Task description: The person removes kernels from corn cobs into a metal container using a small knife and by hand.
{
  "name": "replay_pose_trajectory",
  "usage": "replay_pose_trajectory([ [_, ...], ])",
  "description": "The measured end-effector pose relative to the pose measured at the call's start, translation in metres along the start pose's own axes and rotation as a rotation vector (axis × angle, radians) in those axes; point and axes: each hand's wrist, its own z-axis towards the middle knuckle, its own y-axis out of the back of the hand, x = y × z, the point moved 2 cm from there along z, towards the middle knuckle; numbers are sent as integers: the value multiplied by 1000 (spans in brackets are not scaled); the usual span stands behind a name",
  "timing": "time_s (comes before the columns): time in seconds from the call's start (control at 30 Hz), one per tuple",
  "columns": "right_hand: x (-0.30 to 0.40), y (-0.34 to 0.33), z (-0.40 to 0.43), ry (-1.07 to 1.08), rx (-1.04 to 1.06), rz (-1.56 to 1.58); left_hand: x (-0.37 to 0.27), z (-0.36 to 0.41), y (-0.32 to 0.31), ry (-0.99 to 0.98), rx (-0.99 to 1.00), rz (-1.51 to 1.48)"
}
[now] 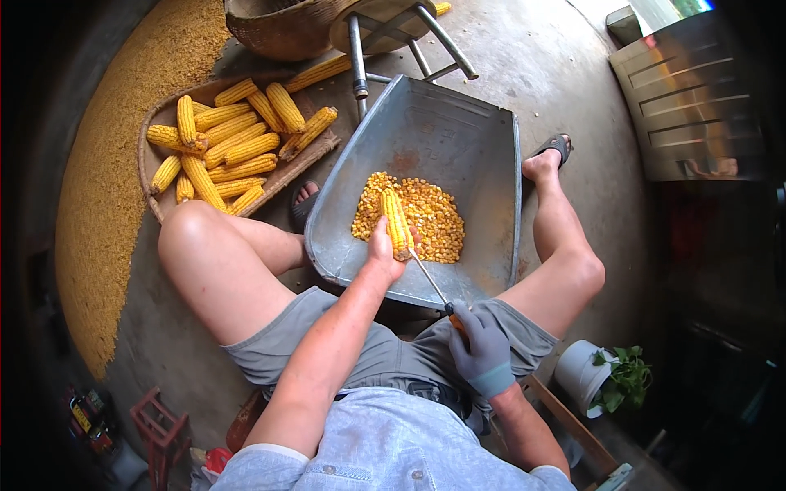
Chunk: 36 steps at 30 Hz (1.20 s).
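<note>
My bare left hand (387,250) grips an ear of corn (396,222) over a grey metal scoop-shaped bin (485,159). My right hand (483,350), in a grey knitted glove, is closed around the orange and black handle of a screwdriver (430,279). The screwdriver's shaft points up and left, and its tip meets the lower end of the ear. Beneath the ear, a heap of loose corn kernels (435,212) lies on the bin's floor. The bin stands between my legs.
On the left, a woven scoop basket (301,178) holds several ears of corn (242,147). Beyond it spreads a large bed of kernels (116,153). A metal-legged stool (424,43) and a round basket (276,30) stand ahead. A white bucket with a plant (580,374) is at right.
</note>
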Motion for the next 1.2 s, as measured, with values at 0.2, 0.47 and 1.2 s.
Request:
replay_pose_trajectory([
  [0.2, 0, -5, 1, 29, 5, -33, -2, 3, 0, 21, -28, 2],
  [0.47, 3, -4, 2, -2, 33, -51, -2, 2, -1, 22, -46, 2],
  [1.2, 13, -20, 11, -107, 53, 21, 23, 29, 29, -205, -187, 297],
])
